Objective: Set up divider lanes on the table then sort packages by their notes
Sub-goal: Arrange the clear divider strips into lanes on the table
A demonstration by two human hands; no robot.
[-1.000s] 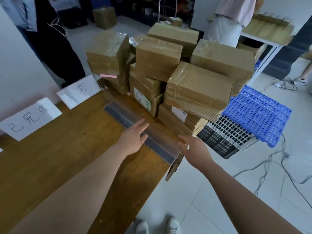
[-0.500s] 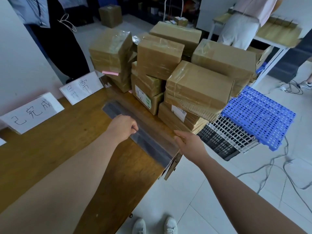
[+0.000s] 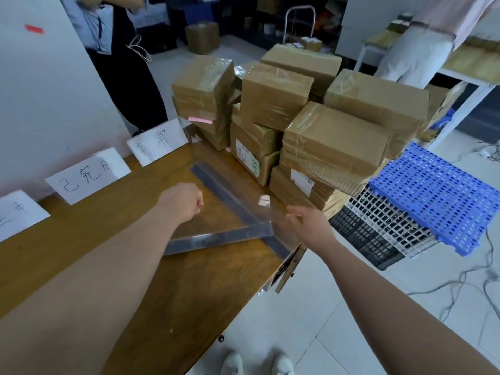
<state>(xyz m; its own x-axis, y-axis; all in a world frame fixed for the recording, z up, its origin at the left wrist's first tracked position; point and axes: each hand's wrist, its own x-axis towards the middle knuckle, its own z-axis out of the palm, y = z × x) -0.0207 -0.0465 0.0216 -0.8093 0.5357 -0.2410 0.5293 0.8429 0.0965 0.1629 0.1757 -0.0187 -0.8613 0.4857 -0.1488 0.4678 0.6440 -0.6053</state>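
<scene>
We take the wooden table as our landmark. Our left hand is curled into a fist over its far half, closed on the top edge of a clear divider, a see-through sheet with a grey base strip that runs across the tabletop toward the near right corner. Our right hand hovers just past the table's right edge with fingers spread and loose; it sits beside the divider's raised end, but we cannot tell whether it touches the clear sheet. A second divider strip lies along the table's right side, crossing under the first near the corner. At the table's far right end stands the stack of packages, brown boxes wrapped in tape, one with a pink note stuck on it. Along the table's left edge, against the wall, lean three white paper signs with handwritten characters.
</scene>
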